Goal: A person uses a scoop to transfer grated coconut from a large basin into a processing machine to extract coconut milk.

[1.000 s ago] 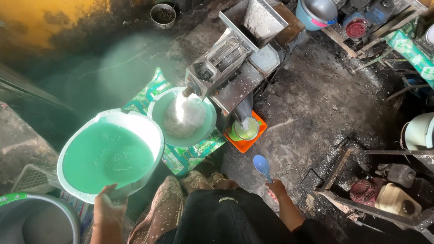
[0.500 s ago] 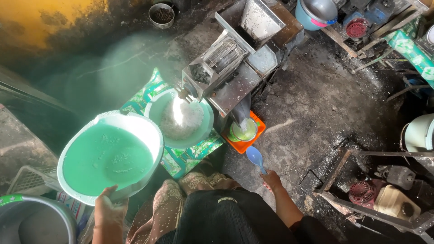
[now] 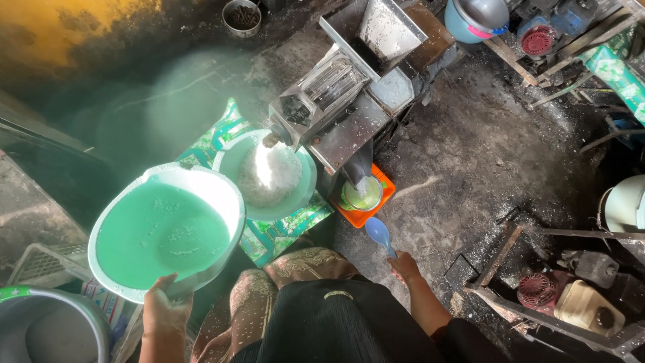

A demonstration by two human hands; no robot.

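My left hand [image 3: 163, 304] grips the near rim of a large white basin [image 3: 127, 282] lined pale green, holding it up tilted. My right hand [image 3: 405, 265] holds a small blue scoop [image 3: 377, 233] just in front of an orange tray [image 3: 384, 180] with a small green bowl [image 3: 361, 195] under the metal grinding machine [image 3: 349, 87]. A second green basin [image 3: 232, 161] on a patterned sack [image 3: 275, 232] catches white shredded material [image 3: 270, 173] falling from the machine's spout.
A grey pot [image 3: 47, 329] sits at the lower left, a crate [image 3: 40, 265] beside it. A small engine [image 3: 578, 296] in a metal frame stands at the lower right. A blue bucket [image 3: 470, 20] and small tin [image 3: 242, 17] lie beyond.
My right hand has carried the blue scoop slightly left and nearer the orange tray. The raised basin in my left hand has barely moved.
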